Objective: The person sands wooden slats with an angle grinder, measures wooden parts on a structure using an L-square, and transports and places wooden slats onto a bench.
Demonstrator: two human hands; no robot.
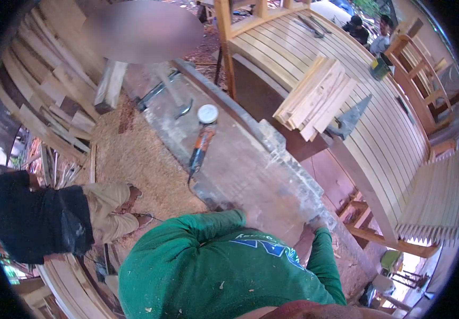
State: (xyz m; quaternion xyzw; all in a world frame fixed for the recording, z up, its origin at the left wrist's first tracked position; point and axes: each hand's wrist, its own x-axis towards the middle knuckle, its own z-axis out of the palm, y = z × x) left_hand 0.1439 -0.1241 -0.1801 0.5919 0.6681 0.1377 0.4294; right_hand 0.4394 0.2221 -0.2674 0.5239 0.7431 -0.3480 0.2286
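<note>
My green sleeves reach forward over a worn, dusty workbench (240, 175). My right hand (308, 229) is low at the bench's right edge, its fingers hard to make out against the pale, stained surface. The left sleeve (229, 219) ends at the bench's near left edge; the hand beyond it blends into the brown surface, so its grip does not show. Ahead on the bench lies an orange power tool with a white round disc (203, 143), apart from both hands. Farther up is a hammer (186, 109) with a pale handle, near a metal bar (157, 93).
Right of the bench, a large slatted wooden panel (277, 37) carries wood strips (317, 95), a handsaw (354, 117) and a green can (381, 68). Sawdust (134, 151) covers the floor at left. A person in black (43, 215) is close on the left; two people are at the back right.
</note>
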